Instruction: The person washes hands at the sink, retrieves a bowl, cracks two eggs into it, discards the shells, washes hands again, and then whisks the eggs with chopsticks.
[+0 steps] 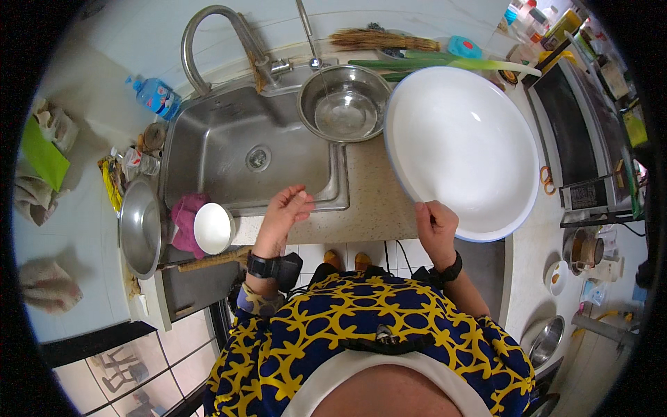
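My right hand (437, 229) is curled at the lower left rim of a large white basin (464, 151) with a blue edge; thumb and fingers seem to pinch that rim. My left hand (289, 208) hovers over the front edge of the stainless steel sink (208, 151), fingers loosely bent and apart, with nothing in it. A thin stream from a slim spout (307, 31) falls into a steel bowl (344, 104) holding clear liquid, which rests at the sink's right back corner. The large curved faucet (195, 47) stands behind the sink.
At the left front are a white bowl (213, 228), a purple cloth (187, 224) and a tilted steel basin (140, 228). Green onions (380, 64) and a straw brush (375, 40) lie along the back. A microwave oven (568, 125) stands right, near orange-handled scissors (546, 180).
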`<state>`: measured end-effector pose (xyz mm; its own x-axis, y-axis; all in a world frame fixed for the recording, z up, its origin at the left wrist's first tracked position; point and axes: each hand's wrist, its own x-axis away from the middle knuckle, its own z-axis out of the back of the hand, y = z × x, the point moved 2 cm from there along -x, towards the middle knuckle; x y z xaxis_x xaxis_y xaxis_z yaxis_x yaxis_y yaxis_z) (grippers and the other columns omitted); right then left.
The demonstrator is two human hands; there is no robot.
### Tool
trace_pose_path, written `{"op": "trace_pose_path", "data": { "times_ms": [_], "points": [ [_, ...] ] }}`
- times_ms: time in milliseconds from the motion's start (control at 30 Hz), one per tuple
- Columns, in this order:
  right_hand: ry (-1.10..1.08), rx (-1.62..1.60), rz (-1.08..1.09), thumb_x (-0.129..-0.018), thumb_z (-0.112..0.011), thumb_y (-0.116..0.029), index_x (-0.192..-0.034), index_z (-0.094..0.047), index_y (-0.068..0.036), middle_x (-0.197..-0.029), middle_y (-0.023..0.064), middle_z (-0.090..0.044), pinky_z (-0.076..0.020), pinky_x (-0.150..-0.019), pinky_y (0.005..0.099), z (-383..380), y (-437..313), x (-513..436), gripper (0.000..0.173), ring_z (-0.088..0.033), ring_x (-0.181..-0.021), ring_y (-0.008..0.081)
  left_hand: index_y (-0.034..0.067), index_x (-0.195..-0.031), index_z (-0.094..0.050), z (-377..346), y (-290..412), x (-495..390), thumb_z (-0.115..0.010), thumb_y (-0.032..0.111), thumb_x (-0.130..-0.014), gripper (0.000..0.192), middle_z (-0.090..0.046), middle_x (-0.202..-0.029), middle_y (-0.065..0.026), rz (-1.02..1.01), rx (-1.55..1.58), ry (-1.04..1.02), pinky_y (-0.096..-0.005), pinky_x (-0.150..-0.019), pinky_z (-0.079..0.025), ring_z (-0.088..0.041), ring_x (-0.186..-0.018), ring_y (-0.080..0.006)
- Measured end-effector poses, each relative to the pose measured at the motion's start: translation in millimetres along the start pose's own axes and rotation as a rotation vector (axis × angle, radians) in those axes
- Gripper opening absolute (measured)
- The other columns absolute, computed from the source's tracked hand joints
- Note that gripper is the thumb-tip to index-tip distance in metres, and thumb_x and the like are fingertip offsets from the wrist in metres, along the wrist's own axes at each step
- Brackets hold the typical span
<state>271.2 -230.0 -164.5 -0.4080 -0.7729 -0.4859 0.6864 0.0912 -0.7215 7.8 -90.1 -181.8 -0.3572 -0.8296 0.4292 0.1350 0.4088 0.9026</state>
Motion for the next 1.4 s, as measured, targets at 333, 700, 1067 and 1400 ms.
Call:
{"op": "trace_pose_path", "data": {
  "times_ms": [333,700,1067,1400],
  "points": [
    [0.093,-0.24,-0.283,-0.087,-0.059,-0.018,-0.063,-0.05,-0.001,-0.052,-0.0023,-0.042,-0.0284,-0.044,0.022,-5,4,1,0.031,-0.034,-0.05,0.0046,0.006,-0.108,-0.056,40,83,-133,-0.053,0.027,-0.09,0.028,-0.062,-0.091,-0.0015,-0.183,-0.276,0.051,-0.0229,-0.061,-0.045,-0.059,-0.077,-0.0094],
    [0.195,-0.219,-0.39,-0.087,-0.059,-0.016,-0.063,-0.048,-0.004,-0.055,-0.0069,-0.041,-0.0259,-0.045,0.0196,-11,1,-3,0.029,-0.033,-0.052,0.0015,0.007,-0.112,-0.057,43,114,-253,-0.053,0.014,-0.084,0.03,-0.064,-0.093,-0.0128,-0.484,-0.838,-0.102,-0.0313,-0.067,-0.049,-0.062,-0.074,-0.0223],
    [0.231,-0.138,-0.485,-0.087,-0.058,-0.014,-0.064,-0.049,-0.003,-0.056,-0.0058,-0.043,-0.0264,-0.047,0.0208,-14,-2,-5,0.027,-0.034,-0.053,0.0027,0.013,-0.125,-0.049,29,107,-302,-0.048,0.003,-0.085,0.041,-0.058,-0.115,-0.0108,-0.545,-0.733,-0.387,-0.0323,-0.086,-0.044,-0.057,-0.101,-0.0217],
    [0.208,-0.036,-0.485,-0.086,-0.06,-0.018,-0.066,-0.051,-0.003,-0.056,-0.0058,-0.043,-0.0276,-0.047,0.0209,-15,-2,-7,0.027,-0.035,-0.054,0.0032,0.017,-0.133,-0.04,11,118,-291,-0.05,0.008,-0.088,0.046,-0.05,-0.127,-0.0111,-0.375,-0.576,-0.452,-0.0335,-0.097,-0.038,-0.048,-0.115,-0.0212]
  ]
}}
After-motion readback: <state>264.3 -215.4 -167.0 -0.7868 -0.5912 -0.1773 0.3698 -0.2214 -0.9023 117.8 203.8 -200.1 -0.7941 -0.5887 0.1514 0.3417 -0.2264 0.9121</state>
